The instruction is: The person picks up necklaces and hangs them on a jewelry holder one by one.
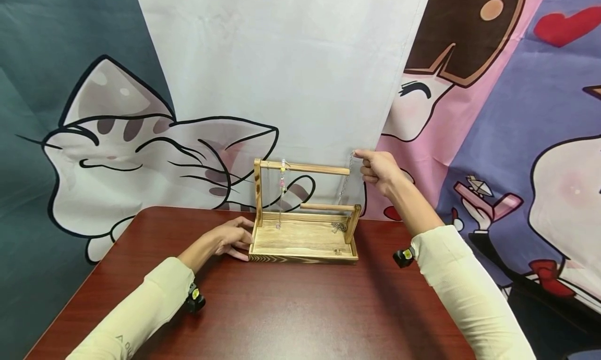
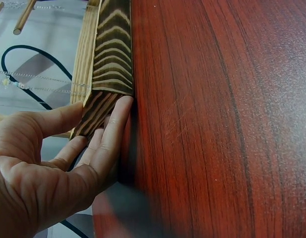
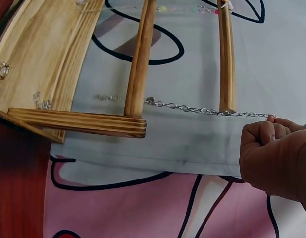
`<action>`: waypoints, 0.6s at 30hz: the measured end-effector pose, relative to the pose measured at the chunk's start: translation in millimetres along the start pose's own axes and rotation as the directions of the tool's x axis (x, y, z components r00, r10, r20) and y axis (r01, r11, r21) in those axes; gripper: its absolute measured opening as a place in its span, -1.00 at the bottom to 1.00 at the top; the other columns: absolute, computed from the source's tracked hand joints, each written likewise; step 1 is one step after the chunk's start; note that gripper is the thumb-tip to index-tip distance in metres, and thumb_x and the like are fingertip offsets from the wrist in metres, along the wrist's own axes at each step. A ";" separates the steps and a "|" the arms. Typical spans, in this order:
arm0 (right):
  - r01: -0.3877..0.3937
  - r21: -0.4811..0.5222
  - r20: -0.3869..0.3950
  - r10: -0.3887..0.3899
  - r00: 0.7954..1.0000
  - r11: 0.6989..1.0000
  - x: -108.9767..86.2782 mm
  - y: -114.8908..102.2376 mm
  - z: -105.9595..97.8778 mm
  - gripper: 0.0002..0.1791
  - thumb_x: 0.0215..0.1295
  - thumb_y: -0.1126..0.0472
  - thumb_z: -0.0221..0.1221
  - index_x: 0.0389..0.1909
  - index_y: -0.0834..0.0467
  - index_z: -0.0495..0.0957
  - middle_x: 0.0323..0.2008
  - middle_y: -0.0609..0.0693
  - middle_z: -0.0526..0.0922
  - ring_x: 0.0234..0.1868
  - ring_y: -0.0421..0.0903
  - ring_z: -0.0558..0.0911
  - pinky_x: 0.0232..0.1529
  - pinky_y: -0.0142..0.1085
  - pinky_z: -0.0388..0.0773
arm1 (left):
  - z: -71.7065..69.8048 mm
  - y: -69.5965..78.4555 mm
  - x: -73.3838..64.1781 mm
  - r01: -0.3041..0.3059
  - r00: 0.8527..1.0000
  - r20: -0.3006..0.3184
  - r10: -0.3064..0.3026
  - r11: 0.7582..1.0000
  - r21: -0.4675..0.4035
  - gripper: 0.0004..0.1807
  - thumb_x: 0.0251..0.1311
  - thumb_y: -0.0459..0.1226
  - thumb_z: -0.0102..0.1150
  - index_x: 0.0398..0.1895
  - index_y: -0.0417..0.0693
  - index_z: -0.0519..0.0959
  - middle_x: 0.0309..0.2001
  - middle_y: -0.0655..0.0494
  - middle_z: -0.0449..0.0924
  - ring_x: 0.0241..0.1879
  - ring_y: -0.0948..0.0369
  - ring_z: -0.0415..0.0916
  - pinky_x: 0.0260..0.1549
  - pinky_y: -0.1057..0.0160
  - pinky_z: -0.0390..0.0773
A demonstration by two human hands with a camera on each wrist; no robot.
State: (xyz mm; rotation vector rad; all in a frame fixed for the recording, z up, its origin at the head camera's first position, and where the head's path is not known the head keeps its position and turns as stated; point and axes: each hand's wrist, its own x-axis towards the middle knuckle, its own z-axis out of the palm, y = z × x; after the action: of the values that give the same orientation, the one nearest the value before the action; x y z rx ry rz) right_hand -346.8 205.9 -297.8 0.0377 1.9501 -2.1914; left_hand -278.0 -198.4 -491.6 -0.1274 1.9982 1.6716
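My right hand [image 1: 379, 168] pinches the top of a silver chain [image 3: 192, 109] between thumb and forefinger, its other fingers curled in. Taut, the chain runs down past the free end of the upper bar [image 1: 310, 168] and overlaps the lower bar [image 1: 324, 207] in the head view. Both bars belong to a wooden jewelry stand with a tray base [image 1: 291, 240]. At the tray's left end, my left hand [image 1: 232, 237] grips the corner, thumb at the upper edge and fingers round the outside. A beaded necklace [image 1: 283, 180] hangs from the upper bar's left part.
A small heap of silver chain [image 1: 338, 227] lies in the tray near the right post [image 1: 353, 224]. Small jewelry pieces [image 1: 337, 251] rest near its front right corner. The stand is on a reddish-brown table [image 1: 291, 302], before a cartoon-printed cloth [image 1: 319, 88].
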 end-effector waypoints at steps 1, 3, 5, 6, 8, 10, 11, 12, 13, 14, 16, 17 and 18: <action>-0.004 0.000 0.005 0.004 1.000 1.000 0.2 0.5 0.5 -0.89 0.75 0.22 0.17 -0.02 0.20 0.56 -0.71 -0.24 0.09 -0.67 -0.33 0.05 -0.60 -0.51 -0.07 | -0.1 0.0 0.1 -0.001 1.000 0.000 0.001 1.000 0.001 -0.25 0.40 -0.53 0.17 0.61 -0.21 0.17 0.26 -0.39 0.60 0.07 -0.07 0.77 -0.07 -0.16 0.96; -0.011 -0.007 0.017 0.011 1.000 1.000 0.8 1.5 1.3 -0.89 0.76 0.23 0.15 -0.02 0.19 0.56 -0.71 -0.24 0.10 -0.67 -0.33 0.06 -0.60 -0.51 -0.07 | -0.1 0.1 0.1 -0.001 1.000 0.002 0.001 1.000 0.001 -0.26 0.41 -0.53 0.16 0.61 -0.21 0.17 0.26 -0.38 0.60 0.07 -0.06 0.77 -0.07 -0.16 0.95; -0.016 -0.018 0.027 0.017 1.000 1.000 1.3 2.1 2.7 -0.88 0.77 0.23 0.14 -0.03 0.19 0.57 -0.70 -0.24 0.11 -0.68 -0.34 0.08 -0.61 -0.51 -0.05 | -0.4 0.4 -0.2 -0.002 1.000 0.002 0.002 1.000 0.001 -0.26 0.41 -0.53 0.16 0.61 -0.21 0.17 0.25 -0.39 0.60 0.07 -0.06 0.77 -0.07 -0.17 0.95; -0.019 -0.022 0.033 0.019 0.999 1.000 1.7 2.3 3.4 -0.88 0.77 0.23 0.13 -0.04 0.19 0.57 -0.70 -0.24 0.11 -0.68 -0.34 0.09 -0.61 -0.51 -0.04 | -0.5 0.5 -0.3 -0.002 1.000 0.003 0.002 1.000 0.001 -0.26 0.42 -0.53 0.16 0.62 -0.21 0.17 0.25 -0.39 0.60 0.07 -0.07 0.77 -0.07 -0.17 0.95; -0.025 -0.028 0.050 0.026 0.998 0.999 1.8 2.5 5.0 -0.86 0.78 0.23 0.11 -0.06 0.18 0.57 -0.69 -0.24 0.12 -0.68 -0.34 0.10 -0.61 -0.51 -0.04 | -0.5 0.5 -0.5 -0.002 1.000 0.003 0.002 1.000 0.000 -0.26 0.42 -0.53 0.17 0.62 -0.20 0.17 0.25 -0.39 0.60 0.07 -0.07 0.77 -0.07 -0.17 0.95; -0.030 -0.030 0.060 0.031 0.998 0.999 1.8 2.6 6.3 -0.85 0.78 0.23 0.11 -0.08 0.18 0.58 -0.69 -0.24 0.13 -0.68 -0.34 0.11 -0.62 -0.51 -0.04 | -0.7 0.8 -0.8 -0.003 1.000 0.002 0.003 1.000 0.001 -0.25 0.41 -0.53 0.17 0.62 -0.20 0.16 0.24 -0.40 0.61 0.07 -0.07 0.77 -0.07 -0.17 0.95; -0.032 -0.031 0.063 0.034 0.997 0.999 1.7 2.7 6.6 -0.84 0.78 0.23 0.10 -0.09 0.18 0.58 -0.69 -0.24 0.14 -0.69 -0.34 0.11 -0.63 -0.50 -0.03 | -0.7 0.8 -0.9 -0.003 1.000 0.002 0.003 1.000 0.002 -0.25 0.41 -0.53 0.17 0.62 -0.20 0.16 0.24 -0.39 0.61 0.06 -0.07 0.77 -0.07 -0.17 0.96; -0.036 -0.036 0.065 0.038 0.997 0.999 1.7 2.7 6.8 -0.84 0.78 0.23 0.10 -0.09 0.18 0.58 -0.69 -0.24 0.14 -0.69 -0.34 0.11 -0.63 -0.50 -0.03 | -0.7 0.9 -1.0 -0.002 1.000 0.001 0.002 1.000 0.002 -0.25 0.41 -0.53 0.17 0.62 -0.20 0.17 0.24 -0.39 0.61 0.06 -0.06 0.78 -0.07 -0.17 0.96; -0.039 -0.042 0.066 0.041 0.997 0.998 1.6 2.7 6.7 -0.85 0.78 0.23 0.10 -0.08 0.19 0.57 -0.69 -0.24 0.14 -0.69 -0.34 0.10 -0.64 -0.51 -0.02 | -0.6 0.8 -1.1 -0.002 1.000 0.000 0.002 1.000 0.001 -0.24 0.41 -0.53 0.18 0.62 -0.20 0.17 0.24 -0.39 0.61 0.05 -0.06 0.78 -0.07 -0.17 0.96; -0.042 -0.048 0.064 0.045 0.997 0.998 1.5 2.8 6.6 -0.85 0.78 0.23 0.10 -0.08 0.19 0.56 -0.70 -0.24 0.14 -0.70 -0.34 0.11 -0.65 -0.51 0.00 | -0.6 0.9 -1.1 -0.002 1.000 0.001 0.002 1.000 0.001 -0.24 0.40 -0.53 0.18 0.62 -0.19 0.17 0.24 -0.39 0.61 0.05 -0.06 0.78 -0.07 -0.17 0.95; -0.054 -0.058 0.058 0.057 0.997 0.997 1.2 3.0 6.2 -0.85 0.78 0.23 0.09 -0.08 0.19 0.55 -0.71 -0.24 0.14 -0.71 -0.34 0.11 -0.67 -0.51 0.02 | -0.4 0.8 -1.3 -0.002 1.000 -0.001 0.002 1.000 0.000 -0.23 0.40 -0.53 0.19 0.62 -0.19 0.17 0.24 -0.39 0.60 0.04 -0.06 0.77 -0.07 -0.17 0.95; -0.060 -0.063 0.058 0.064 0.996 0.996 1.0 2.9 6.0 -0.85 0.78 0.22 0.09 -0.08 0.19 0.54 -0.72 -0.24 0.14 -0.72 -0.34 0.11 -0.68 -0.51 0.03 | -0.2 0.5 -1.3 -0.002 1.000 0.000 0.002 1.000 -0.001 -0.23 0.39 -0.52 0.19 0.62 -0.19 0.17 0.24 -0.39 0.60 0.04 -0.06 0.77 -0.07 -0.18 0.95; -0.067 -0.068 0.060 0.071 0.996 0.995 0.8 2.9 5.8 -0.85 0.79 0.23 0.08 -0.08 0.18 0.53 -0.72 -0.24 0.14 -0.72 -0.34 0.11 -0.68 -0.51 0.03 | -0.1 0.3 -1.3 -0.001 1.000 -0.001 0.001 1.000 -0.002 -0.23 0.39 -0.52 0.19 0.63 -0.19 0.17 0.24 -0.39 0.60 0.04 -0.06 0.77 -0.06 -0.18 0.95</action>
State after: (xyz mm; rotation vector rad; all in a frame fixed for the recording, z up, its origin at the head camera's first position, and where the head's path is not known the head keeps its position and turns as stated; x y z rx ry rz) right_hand -346.4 199.8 -300.1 0.0256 1.9551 -2.0590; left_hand -277.1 -198.8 -490.8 -0.1272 1.9976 1.6745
